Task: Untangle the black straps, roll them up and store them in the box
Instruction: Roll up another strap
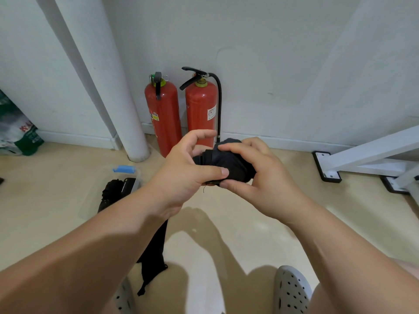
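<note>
A beige floor meets a white wall where two red fire extinguishers stand. Above the floor, the left hand and right hand both clamp a rolled bundle of black fabric strap, its loose tail hanging down. The clear plastic box with a blue latch sits on the floor to the left, holding more black straps

views: one, head-worn wide-angle | position: above the person's forearms, close over the hands | facing: forward and down toward the floor and the white wall | nearness: arms fill the lower frame, two fire extinguishers stand beyond at the wall | edges bowed by the lens | overlap: no second view
</note>
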